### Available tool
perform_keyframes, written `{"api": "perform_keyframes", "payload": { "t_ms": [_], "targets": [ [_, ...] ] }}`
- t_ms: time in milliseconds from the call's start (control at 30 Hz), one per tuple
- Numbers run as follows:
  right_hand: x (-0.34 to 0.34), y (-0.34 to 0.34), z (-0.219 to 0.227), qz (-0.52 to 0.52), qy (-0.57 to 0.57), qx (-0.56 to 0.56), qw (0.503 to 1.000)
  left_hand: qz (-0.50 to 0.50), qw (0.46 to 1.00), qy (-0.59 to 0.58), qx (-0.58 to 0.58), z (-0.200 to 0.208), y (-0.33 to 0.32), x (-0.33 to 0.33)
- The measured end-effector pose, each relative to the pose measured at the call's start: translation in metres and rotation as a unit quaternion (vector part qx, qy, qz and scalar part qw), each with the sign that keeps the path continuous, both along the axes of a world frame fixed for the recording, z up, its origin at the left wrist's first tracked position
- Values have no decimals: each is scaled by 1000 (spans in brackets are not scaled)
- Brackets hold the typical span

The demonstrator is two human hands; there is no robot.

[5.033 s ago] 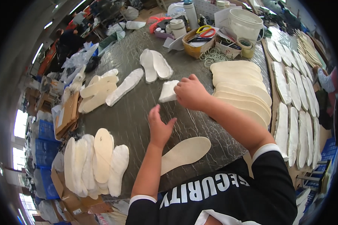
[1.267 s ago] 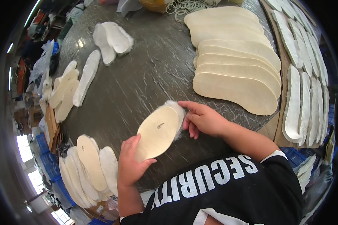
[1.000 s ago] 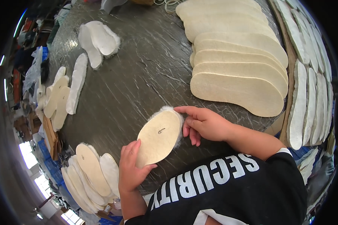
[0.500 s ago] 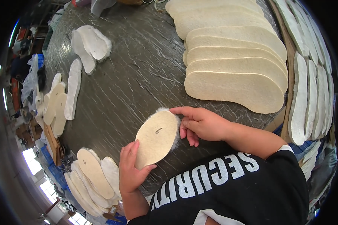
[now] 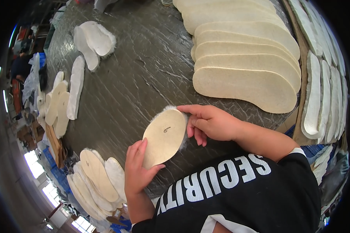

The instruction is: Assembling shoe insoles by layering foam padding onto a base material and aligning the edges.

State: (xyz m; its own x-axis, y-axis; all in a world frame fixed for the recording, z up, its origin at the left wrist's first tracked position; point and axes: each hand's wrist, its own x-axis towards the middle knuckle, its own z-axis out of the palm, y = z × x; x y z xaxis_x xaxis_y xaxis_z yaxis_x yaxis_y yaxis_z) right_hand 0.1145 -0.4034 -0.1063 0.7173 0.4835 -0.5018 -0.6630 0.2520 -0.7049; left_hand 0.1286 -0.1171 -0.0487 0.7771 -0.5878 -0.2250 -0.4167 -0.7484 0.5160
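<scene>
My left hand (image 5: 139, 165) is closed on the near end of a cream insole (image 5: 164, 141), its fingers along the left edge and its thumb at the near tip. The felt side faces up with a small handwritten mark, and white fleece shows past its far and right edges. My right hand (image 5: 213, 123) is at the insole's far right edge. Its index finger is stretched out with the tip touching the fleecy rim. The thumb and other fingers are loosely bent and apart beside the edge, gripping nothing that I can see.
Overlapping cream insole pieces (image 5: 245, 86) lie at the far right of the dark table (image 5: 132, 89). White fleece pieces (image 5: 315, 95) line the right side. More insoles lie at the near left (image 5: 99, 174), the left edge (image 5: 61, 112) and the far left (image 5: 97, 40).
The view has shifted slightly, so the table's contents sit a little higher. The insole stays in my left hand, and my right index finger remains at its far edge.
</scene>
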Motion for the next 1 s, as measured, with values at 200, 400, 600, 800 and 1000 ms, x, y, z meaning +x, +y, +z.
{"api": "perform_keyframes", "payload": {
  "t_ms": [200, 400, 600, 800, 1000],
  "targets": [
    [-6, 3, -2, -129, -72, -49, 988, 1, 1000, -7, 3, -1, -2, -1],
    [-11, 19, 18, -32, -507, -363, 781, -11, 1000, -1, -16, -2, -18, -3],
    [-3, 27, 20, 175, -538, -448, 692, -30, 996, 40, -67, 7, -31, -6],
    [-7, 22, 17, 202, -527, -462, 684, 109, 987, 101, -58, 9, 12, -5],
    [-6, 25, 21, 218, -521, -477, 674, 137, 978, 129, -89, -3, 23, -2]
  ]
}}
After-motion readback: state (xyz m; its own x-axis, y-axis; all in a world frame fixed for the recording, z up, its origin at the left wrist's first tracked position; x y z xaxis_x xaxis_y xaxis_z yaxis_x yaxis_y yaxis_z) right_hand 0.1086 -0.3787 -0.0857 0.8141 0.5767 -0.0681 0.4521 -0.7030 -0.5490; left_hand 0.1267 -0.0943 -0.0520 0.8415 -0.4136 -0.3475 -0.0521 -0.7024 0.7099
